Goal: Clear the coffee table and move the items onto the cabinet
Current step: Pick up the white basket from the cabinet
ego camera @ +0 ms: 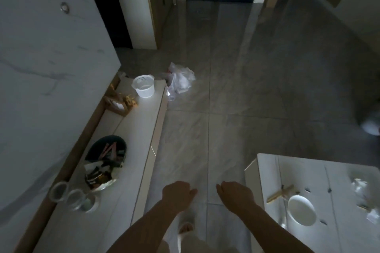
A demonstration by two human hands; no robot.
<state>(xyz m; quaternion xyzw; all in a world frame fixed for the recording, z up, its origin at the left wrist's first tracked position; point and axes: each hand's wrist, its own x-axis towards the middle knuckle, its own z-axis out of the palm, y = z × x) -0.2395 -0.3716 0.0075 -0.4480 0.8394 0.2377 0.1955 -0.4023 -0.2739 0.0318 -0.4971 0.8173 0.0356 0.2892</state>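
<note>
Hands [178,192] [236,193] empty, plate [301,210] on table [339,183]

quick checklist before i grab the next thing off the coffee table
1. Both hands free: ok. The left hand and right hand hang loosely curled, each grip holding nothing.
2. Items left on the coffee table: ok. A white bowl, a wooden stick and crumpled wrappers remain.
3. Bowl contents: ok, it looks empty.
4. Room on the cabinet: ok. There is bare top between the white basket and the dark tray.
5. Path between table and cabinet: ok, bare floor; the plastic bag lies past the cabinet's far end.
6. Small dark bits on the table: cannot tell, too blurred.
</note>
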